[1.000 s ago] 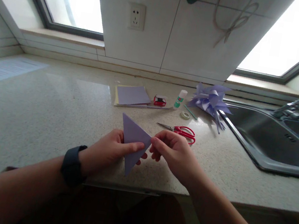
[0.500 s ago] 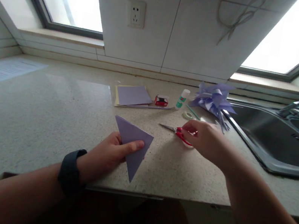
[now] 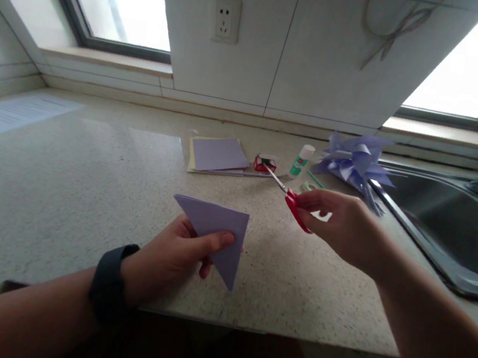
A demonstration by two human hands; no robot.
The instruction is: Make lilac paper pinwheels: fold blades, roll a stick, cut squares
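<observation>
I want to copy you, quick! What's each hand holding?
Left hand: closed on the folded purple paper.
Right hand: closed on the red scissors.

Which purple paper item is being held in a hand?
The folded purple triangle, pinched by the left hand; the flat stack and paper flower lie untouched.

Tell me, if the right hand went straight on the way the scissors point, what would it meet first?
Probably the small red box: the scissors in the right hand aim their closed blades up-left at it. Depth is unclear.
</observation>
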